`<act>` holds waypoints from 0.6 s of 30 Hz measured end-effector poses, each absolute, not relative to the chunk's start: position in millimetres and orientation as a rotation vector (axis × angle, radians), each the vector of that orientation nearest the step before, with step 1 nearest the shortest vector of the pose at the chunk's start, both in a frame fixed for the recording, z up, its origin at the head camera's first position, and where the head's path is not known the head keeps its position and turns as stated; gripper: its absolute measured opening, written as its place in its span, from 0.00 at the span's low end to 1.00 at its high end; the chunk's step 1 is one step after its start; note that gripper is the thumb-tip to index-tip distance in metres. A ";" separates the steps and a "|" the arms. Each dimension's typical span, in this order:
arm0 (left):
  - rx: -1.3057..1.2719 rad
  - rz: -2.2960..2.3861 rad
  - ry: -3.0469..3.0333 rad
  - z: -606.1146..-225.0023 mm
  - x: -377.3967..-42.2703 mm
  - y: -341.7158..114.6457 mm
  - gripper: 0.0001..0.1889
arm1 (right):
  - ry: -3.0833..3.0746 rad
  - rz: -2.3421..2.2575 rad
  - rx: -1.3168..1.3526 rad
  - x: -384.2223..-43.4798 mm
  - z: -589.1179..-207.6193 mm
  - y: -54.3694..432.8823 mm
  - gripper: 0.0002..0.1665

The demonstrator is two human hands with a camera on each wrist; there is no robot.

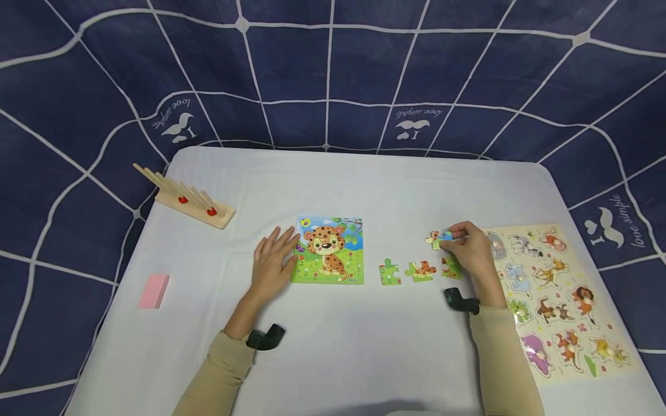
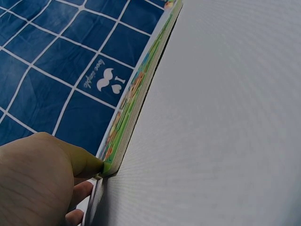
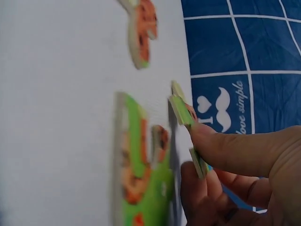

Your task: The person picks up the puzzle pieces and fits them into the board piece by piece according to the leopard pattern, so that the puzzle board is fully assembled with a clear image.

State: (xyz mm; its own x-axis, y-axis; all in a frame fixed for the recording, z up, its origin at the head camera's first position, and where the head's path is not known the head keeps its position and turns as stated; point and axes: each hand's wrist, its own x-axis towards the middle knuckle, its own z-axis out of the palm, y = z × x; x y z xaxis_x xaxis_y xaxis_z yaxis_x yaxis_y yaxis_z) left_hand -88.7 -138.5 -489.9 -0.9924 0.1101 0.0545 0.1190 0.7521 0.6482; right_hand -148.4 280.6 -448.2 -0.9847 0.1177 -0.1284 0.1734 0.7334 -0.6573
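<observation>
Head view: high, facing forward-down — wrist views: low, close, across tabletop [image 1: 333,346]; head, right apparently share puzzle pieces [image 1: 422,271].

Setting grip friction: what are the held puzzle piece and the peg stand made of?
Held puzzle piece: probably thin wood or fibreboard, printed face; the right wrist view shows a pale edge.
Peg stand: likely unpainted wood, matte; pale tan base and pegs.

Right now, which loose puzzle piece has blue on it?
The piece pinched by the right hand. The other three loose pieces lie on the table, showing no blue.
</observation>
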 end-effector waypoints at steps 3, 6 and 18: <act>-0.194 -1.082 -2.925 -489.7 -88.1 -138.8 0.25 | 2.832 -1.151 0.241 -147.3 -444.4 281.7 0.21; -0.196 -1.082 -2.921 -489.9 -88.2 -138.9 0.26 | 2.811 -1.214 0.251 -147.9 -440.7 279.6 0.19; -0.199 -1.091 -2.913 -489.8 -87.9 -138.9 0.25 | 2.688 -1.372 0.137 -150.7 -440.3 228.6 0.18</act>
State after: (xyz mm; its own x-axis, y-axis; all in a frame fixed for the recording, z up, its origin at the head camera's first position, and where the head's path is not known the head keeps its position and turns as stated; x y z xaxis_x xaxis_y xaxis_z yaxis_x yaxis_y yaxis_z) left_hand -87.9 -138.9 -489.8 -0.9915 0.1108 0.0679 0.1281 0.7466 0.6528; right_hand -150.7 228.6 -440.3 -0.9886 0.0261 -0.1482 0.1353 0.5850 -0.7997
